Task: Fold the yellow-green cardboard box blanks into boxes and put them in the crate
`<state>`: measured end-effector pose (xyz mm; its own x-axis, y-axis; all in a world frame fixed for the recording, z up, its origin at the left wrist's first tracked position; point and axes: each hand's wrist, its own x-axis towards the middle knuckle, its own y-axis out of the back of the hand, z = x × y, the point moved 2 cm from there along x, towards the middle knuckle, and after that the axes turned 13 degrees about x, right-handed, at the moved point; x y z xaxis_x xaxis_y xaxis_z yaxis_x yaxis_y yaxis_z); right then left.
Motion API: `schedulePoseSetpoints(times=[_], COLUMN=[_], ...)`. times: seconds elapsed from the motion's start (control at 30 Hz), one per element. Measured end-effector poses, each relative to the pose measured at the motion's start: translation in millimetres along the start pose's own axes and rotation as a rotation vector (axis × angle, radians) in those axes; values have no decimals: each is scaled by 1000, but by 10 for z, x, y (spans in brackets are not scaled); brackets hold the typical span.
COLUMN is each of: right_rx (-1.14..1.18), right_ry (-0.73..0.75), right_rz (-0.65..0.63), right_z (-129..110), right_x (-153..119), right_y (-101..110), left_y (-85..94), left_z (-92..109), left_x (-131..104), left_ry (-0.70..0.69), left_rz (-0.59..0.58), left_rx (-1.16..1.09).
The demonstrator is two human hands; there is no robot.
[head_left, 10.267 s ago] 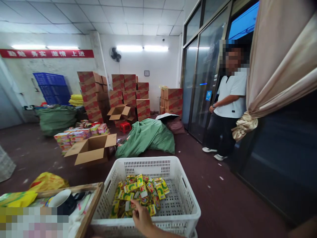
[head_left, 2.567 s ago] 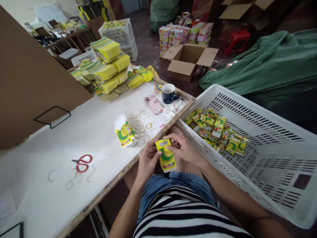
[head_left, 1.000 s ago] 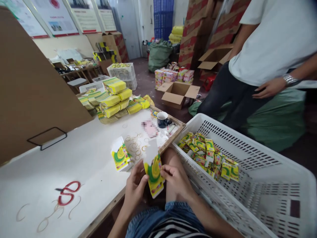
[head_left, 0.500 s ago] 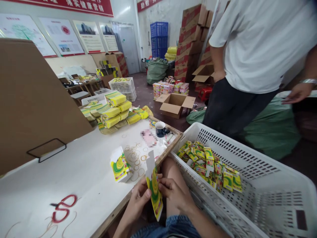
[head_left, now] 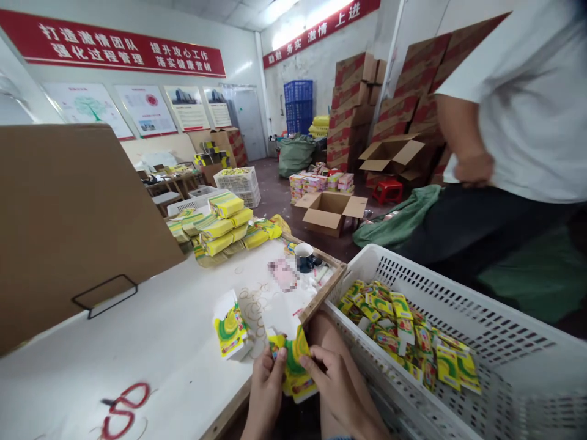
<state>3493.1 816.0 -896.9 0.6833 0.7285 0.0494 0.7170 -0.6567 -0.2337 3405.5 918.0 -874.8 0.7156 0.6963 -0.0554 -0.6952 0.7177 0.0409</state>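
Between my hands is a small yellow and green carton [head_left: 297, 360] with a white flap standing up at its top. My left hand [head_left: 267, 377] pinches its left edge, thumb on the printed face. On the right edge, the fingers of my right hand [head_left: 331, 373] are closed on the same carton. A stack of matching flat cartons [head_left: 232, 330] stands on the white table [head_left: 183, 348], left of my hands. To my right, a white plastic crate [head_left: 413, 276] holds many small yellow cartons [head_left: 394, 318].
Red-handled scissors [head_left: 126, 408] and rubber bands [head_left: 252, 305] lie on the table. A mug [head_left: 304, 259] stands near its far corner. Yellow bundles [head_left: 224, 223] are piled at the back, beside a large cardboard sheet [head_left: 82, 226]. Beyond the crate stands a person in a white shirt [head_left: 536, 116].
The carton has turned from nearly edge-on to show its printed face, and looks wider between my hands. The view has tilted up. The person at the right has moved further right.
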Motion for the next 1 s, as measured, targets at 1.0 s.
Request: schedulePoseSetpoints(times=[1.0], right_rx=[-119], right_ry=[58], right_rz=[-304], right_z=[-541], right_x=[118], right_y=[459], left_y=[-94], left_z=[197], left_x=[-117], left_ry=[25], left_rz=[-513], left_rx=[-42])
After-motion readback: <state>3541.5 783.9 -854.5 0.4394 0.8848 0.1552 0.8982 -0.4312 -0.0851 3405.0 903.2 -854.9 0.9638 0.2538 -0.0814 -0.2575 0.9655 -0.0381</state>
